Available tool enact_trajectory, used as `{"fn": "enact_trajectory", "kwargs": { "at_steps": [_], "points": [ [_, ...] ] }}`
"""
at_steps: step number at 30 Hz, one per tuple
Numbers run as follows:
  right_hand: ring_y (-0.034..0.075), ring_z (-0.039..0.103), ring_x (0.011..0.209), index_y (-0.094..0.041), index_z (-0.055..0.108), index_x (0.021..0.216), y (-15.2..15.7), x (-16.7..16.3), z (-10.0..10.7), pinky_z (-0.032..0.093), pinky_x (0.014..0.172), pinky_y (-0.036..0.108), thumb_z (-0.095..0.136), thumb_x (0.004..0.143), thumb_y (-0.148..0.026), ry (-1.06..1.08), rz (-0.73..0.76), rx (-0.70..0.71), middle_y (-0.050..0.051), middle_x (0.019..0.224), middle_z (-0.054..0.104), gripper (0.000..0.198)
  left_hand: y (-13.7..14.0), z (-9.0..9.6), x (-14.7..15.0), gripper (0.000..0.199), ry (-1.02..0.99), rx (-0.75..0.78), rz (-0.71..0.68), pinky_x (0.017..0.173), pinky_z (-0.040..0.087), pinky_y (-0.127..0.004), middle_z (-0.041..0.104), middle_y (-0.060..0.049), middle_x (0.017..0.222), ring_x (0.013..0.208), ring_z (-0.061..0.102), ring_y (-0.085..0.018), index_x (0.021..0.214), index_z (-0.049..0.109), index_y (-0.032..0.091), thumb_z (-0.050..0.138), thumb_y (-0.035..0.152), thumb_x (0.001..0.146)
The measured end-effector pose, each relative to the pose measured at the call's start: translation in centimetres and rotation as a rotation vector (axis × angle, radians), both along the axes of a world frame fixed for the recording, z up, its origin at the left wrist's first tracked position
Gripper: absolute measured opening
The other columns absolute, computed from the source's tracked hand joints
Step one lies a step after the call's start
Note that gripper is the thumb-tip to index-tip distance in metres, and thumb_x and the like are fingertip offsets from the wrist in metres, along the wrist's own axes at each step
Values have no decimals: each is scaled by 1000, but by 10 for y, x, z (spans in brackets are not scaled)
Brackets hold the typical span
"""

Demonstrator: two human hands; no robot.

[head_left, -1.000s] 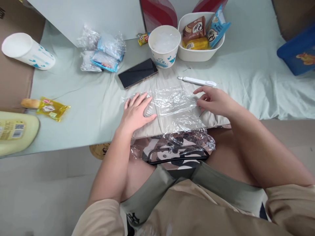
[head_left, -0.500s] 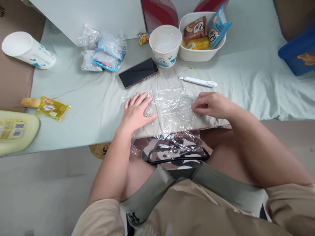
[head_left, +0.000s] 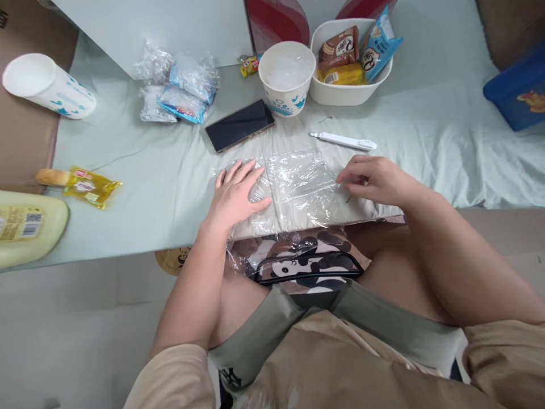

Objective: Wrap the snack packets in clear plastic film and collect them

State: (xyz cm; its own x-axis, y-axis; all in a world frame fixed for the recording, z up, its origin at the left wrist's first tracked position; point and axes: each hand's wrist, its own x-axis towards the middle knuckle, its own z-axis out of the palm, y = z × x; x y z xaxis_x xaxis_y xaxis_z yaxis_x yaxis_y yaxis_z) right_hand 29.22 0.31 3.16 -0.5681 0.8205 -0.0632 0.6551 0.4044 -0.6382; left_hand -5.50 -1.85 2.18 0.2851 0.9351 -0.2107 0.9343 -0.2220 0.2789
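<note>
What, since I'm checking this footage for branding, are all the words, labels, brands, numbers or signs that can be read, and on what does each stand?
"NY": interlaced monogram on the grey-green shorts.
"Q": brown snack packet; what follows is blurred.
"Q": blue snack packet; the rest is blurred.
Too small or blurred to read: the label on the pale yellow bottle, with its QR code and barcode; yellow wrapper; paper tub; cardboard; other small print.
</note>
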Motion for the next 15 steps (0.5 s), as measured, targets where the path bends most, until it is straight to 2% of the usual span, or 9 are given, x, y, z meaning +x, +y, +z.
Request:
{"fn": "enact_trajectory", "kwargs": {
  "at_steps": [4, 9, 15],
  "points": [
    [15, 55, 67, -25, 77, 107, -2, -2, 5, 48, 66, 33, 59, 87, -31, 51, 38, -20, 5, 93, 65, 28, 0, 1, 0, 72, -14, 1, -1, 133, 13, -57, 33, -2, 173, 162, 22, -34, 157, 46, 34, 65, 54, 91],
    [14, 57, 68, -24, 77, 105, -2, -4, 2, 49, 66, 31, 60, 85, -28, 55, 135, -80, 6, 98, 65, 26, 0, 1, 0, 72, -18, -5, 5, 133, 12, -57, 33, -2, 173, 162, 22, -34, 157, 46, 33, 66, 53, 91],
    [16, 63, 74, -21, 77, 87, -2, -5, -2, 51, 70, 34, 59, 88, -31, 34, 128, -34, 8, 93, 67, 21, 0, 0, -1, 71, -8, -11, -1, 134, 12, -56, 31, -3, 173, 163, 21, -34, 157, 46, 32, 63, 55, 92]
  ]
}}
